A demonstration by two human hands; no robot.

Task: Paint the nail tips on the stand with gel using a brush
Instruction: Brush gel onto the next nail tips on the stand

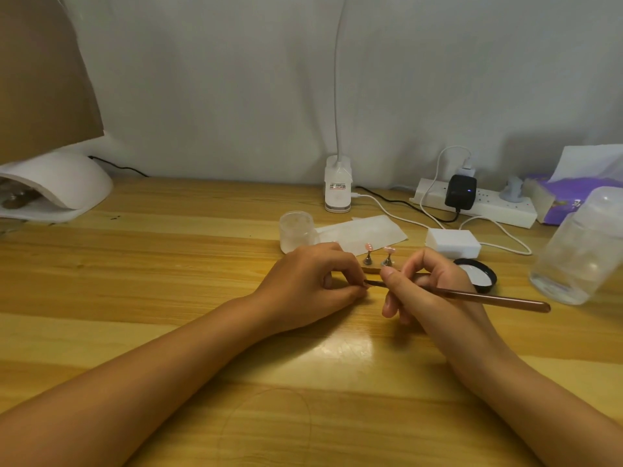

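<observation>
While resting low on the wooden worktop (168, 264), both hands work close together: right hand (435, 291) pinching one brush (472, 295) with curled fingers (391, 276), left hand (313, 281) with fingers curled tight around something too hidden to name. Brush lying almost level, long axis left to right, handle end out past the right hand, dark tip pointing left and meeting the left fingertips. Just behind the hands, one stand (372, 269) with two visible pink nail tips (388, 249) upright on small holders; further behind, one frosted jar (296, 230), one black lid (478, 274), one white block (453, 242).
</observation>
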